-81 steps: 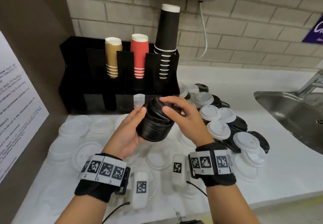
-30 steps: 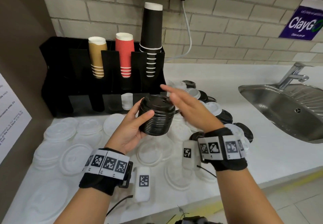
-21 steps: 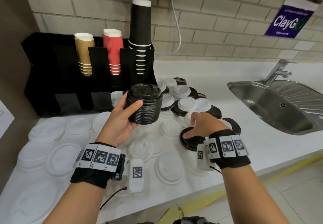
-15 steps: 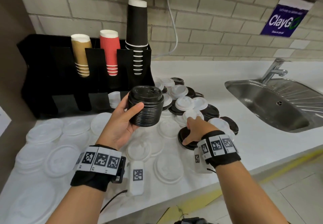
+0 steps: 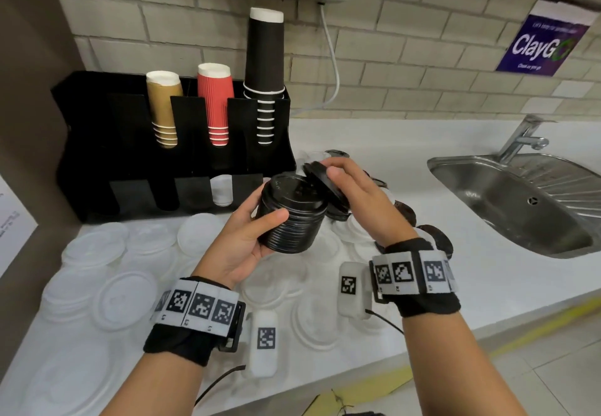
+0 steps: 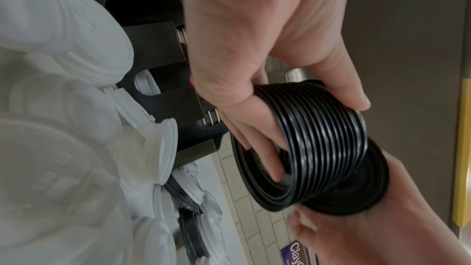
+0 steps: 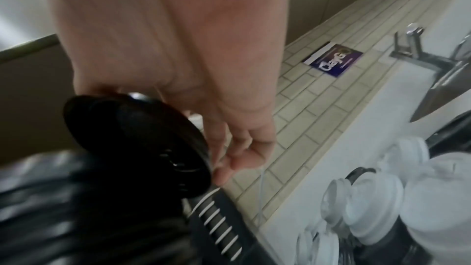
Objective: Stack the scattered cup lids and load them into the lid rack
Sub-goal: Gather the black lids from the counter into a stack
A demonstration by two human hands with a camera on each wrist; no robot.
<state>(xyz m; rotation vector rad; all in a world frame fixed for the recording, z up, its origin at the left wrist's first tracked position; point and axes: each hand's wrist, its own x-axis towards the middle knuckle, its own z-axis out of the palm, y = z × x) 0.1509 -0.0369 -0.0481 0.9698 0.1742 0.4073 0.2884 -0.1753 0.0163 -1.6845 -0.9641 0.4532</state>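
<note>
The left hand (image 5: 250, 237) curls around a stack of black lids (image 5: 292, 217), held above the surface (image 5: 487, 279). The right hand (image 5: 357, 194) pinches one tilted black lid (image 5: 325, 181) at the stack's top edge. White lids (image 5: 130, 295) lie scattered below; behind stands the black rack (image 5: 97, 129) with cups (image 5: 216, 103).

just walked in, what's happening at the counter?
A person is stacking black cup lids. The left hand holds a black lid stack above the counter; the right hand brings one black lid, tilted, to the stack's top, not yet seated. White lids and more black lids lie scattered on the counter. The black rack behind holds cups up top and one small white lid pile in a lower slot.
</note>
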